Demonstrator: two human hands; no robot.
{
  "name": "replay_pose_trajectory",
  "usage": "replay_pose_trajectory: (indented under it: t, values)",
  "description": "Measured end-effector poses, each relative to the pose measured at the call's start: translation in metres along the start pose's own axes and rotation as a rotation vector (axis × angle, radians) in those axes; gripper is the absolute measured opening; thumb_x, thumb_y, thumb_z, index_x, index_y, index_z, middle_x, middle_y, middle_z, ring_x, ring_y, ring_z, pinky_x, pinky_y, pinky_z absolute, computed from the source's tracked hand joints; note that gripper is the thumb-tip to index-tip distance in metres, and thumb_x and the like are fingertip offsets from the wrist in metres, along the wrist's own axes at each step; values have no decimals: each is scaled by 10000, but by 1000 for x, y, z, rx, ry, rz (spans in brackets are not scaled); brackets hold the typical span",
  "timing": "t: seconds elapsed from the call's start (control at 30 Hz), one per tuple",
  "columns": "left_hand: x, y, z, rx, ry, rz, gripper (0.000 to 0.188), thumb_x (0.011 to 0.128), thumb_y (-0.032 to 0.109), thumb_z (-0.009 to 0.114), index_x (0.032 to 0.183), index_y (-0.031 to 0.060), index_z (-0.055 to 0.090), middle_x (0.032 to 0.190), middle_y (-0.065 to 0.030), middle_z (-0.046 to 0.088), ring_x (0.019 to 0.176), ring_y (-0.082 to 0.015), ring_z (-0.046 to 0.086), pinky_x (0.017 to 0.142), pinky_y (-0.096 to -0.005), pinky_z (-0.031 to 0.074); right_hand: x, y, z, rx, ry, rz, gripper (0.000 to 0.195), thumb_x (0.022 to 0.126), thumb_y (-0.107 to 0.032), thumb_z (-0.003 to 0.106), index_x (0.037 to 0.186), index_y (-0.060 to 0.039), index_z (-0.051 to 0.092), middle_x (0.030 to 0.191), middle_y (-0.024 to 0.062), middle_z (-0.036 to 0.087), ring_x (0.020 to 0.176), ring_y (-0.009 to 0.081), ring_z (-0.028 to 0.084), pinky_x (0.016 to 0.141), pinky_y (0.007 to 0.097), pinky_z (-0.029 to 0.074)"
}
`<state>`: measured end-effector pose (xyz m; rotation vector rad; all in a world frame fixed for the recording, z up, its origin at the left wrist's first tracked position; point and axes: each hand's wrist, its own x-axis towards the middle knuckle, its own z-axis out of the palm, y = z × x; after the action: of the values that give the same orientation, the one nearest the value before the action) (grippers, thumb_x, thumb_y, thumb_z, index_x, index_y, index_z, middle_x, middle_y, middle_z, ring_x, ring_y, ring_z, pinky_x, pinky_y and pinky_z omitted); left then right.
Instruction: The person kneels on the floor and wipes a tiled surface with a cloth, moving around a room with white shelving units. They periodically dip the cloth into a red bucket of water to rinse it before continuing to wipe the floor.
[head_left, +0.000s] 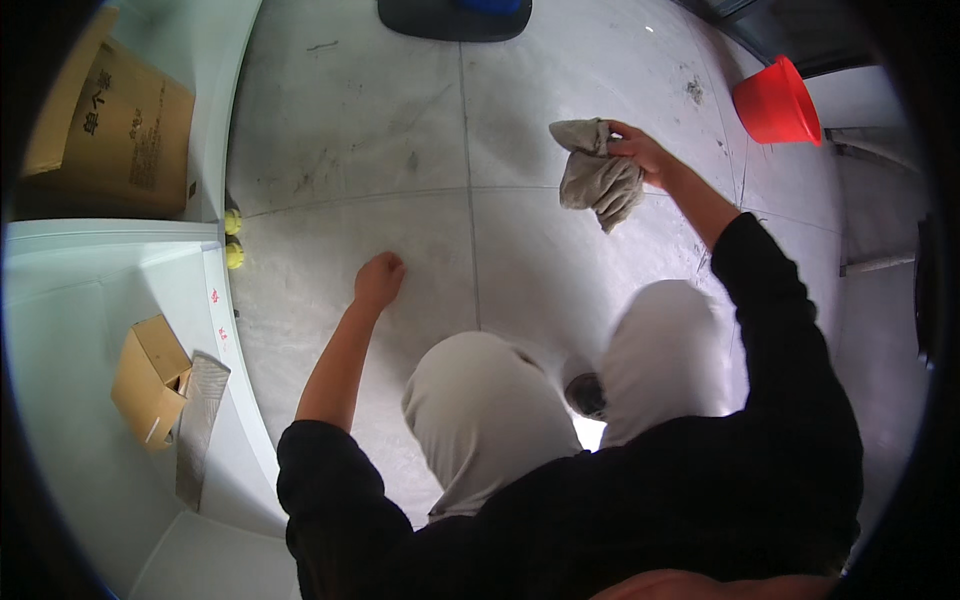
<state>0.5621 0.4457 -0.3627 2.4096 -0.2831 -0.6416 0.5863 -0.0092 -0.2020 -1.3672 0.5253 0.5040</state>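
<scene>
Gripped in my right hand (639, 152) is a crumpled grey-brown cloth (600, 176), which hangs in folds over the grey tiled floor (405, 150). My left hand (379, 281) is curled closed in front of my left knee, and no object shows in it. Both my knees are bent, in light trousers (487, 397), with a dark shoe (586, 395) between them. A red plastic bucket (776, 103) is at the upper right, beyond my right hand and apart from the cloth.
White shelving (112, 231) at the left holds a large cardboard box (120, 135), a small open carton (150, 382) and a grey patterned strip (199, 435). Two yellow round objects (234, 255) lie along its edge. A black object (450, 22) is at the top.
</scene>
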Motion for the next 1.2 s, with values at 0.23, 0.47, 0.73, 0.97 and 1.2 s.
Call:
replay_pose_trajectory:
  t: [0.23,0.47,0.73,0.97,1.2]
  values:
    - [-19,125,-20,-1009,-106,-1,221,870,209,548,951,8,590,801,-63,623,774,-139,604,702,-283,483,-31,-16,73,-603,53,33,445,793,-90,564,1218,-69,438,1052,87,546,920,201,554,840,332,453]
    - [-45,142,12,-1328,281,-143,643,804,386,623,1228,-5,339,942,-113,576,900,-198,549,837,-289,423,-22,35,222,-259,-360,260,579,855,-310,499,1348,-90,291,1227,107,436,1111,235,434,933,410,353]
    - [-153,46,-15,-1709,680,-394,464,762,135,640,1167,47,431,1030,-105,552,932,-206,553,778,-332,480,0,26,285,-594,-922,221,510,889,-454,426,1219,-66,445,1109,159,531,964,230,550,837,357,439]
    - [-257,-97,2,-1620,1131,-498,437,796,98,625,1188,36,441,1079,-89,552,976,-208,543,841,-336,448,36,23,241,-886,-695,190,308,868,-319,515,957,-31,577,803,94,621,664,144,593,623,265,493]
    - [-252,-107,30,-84,1222,-910,739,747,381,674,1333,79,340,1304,-320,292,1197,-441,321,974,-464,313,55,-13,57,-1034,-203,154,223,835,-277,527,844,-55,551,697,45,560,591,106,535,539,241,445]
